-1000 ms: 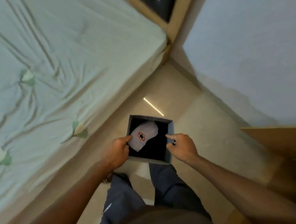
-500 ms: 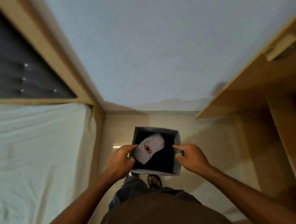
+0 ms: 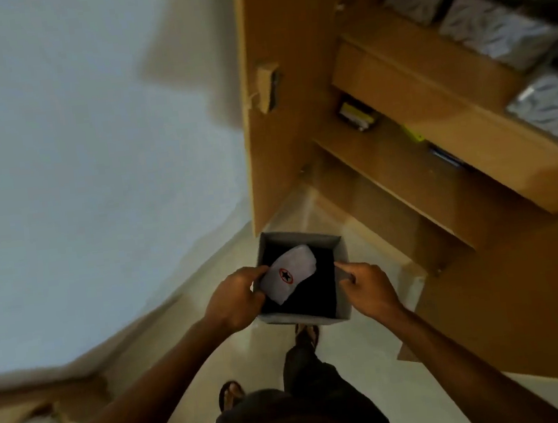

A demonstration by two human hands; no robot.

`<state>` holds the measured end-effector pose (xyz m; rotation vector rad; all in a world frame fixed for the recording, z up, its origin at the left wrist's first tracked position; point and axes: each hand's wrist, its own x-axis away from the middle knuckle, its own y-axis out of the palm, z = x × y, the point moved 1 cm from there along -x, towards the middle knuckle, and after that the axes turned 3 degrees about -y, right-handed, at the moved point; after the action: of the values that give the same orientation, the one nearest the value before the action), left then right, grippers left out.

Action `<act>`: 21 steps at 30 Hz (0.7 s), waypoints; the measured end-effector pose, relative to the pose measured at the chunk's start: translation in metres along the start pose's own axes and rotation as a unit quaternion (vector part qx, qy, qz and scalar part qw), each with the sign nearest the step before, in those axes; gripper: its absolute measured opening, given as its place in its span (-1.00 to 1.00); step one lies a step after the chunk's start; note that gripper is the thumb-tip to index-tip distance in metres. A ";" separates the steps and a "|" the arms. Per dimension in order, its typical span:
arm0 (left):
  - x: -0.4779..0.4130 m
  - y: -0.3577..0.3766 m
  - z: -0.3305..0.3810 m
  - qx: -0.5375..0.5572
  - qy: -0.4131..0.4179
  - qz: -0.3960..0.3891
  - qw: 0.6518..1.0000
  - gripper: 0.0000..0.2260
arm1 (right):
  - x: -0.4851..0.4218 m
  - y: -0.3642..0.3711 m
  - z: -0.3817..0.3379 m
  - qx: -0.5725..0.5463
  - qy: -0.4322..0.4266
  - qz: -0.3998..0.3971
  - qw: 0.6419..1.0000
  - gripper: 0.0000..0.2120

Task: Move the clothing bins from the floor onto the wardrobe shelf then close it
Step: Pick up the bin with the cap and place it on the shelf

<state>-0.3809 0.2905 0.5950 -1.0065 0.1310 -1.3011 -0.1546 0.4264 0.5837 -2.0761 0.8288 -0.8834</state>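
I carry a small grey fabric bin (image 3: 341, 249) with a dark inside at waist height. A folded white garment with a red and black star badge (image 3: 291, 273) lies in it. My left hand (image 3: 235, 298) grips the bin's left rim, thumb over the edge. My right hand (image 3: 368, 286) grips the right rim the same way. The open wooden wardrobe (image 3: 436, 146) stands ahead and to the right, its shelves in view. Its open door (image 3: 284, 142) stands edge-on just beyond the bin.
Several grey patterned bins (image 3: 492, 27) sit on an upper wardrobe shelf at top right. Small items, one yellow (image 3: 414, 133), lie on a lower shelf. A pale wall (image 3: 74, 146) fills the left. A second door panel (image 3: 521, 306) juts out at right. My sandalled feet (image 3: 306, 334) stand on the tiled floor.
My view has swung right from the bed and wall to the open wardrobe. Both hands keep the same hold on the bin, now carried close to the wardrobe door.
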 end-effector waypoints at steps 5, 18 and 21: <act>-0.081 -0.004 0.079 -0.021 0.055 0.004 0.998 -0.53 | -0.046 -0.055 0.042 -0.028 0.030 0.074 0.996 -0.57; -0.257 -0.082 0.277 0.038 0.144 0.078 0.986 -0.55 | -0.183 -0.256 0.089 -0.047 -0.006 0.230 0.972 -0.58; -0.300 -0.104 0.304 0.037 0.160 0.098 0.981 -0.53 | -0.216 -0.293 0.090 -0.048 -0.009 0.269 0.962 -0.60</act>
<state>-0.3719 0.7135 0.7130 -0.6962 0.4156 -1.2675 -0.1258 0.7803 0.7036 -1.7906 1.3627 -0.5309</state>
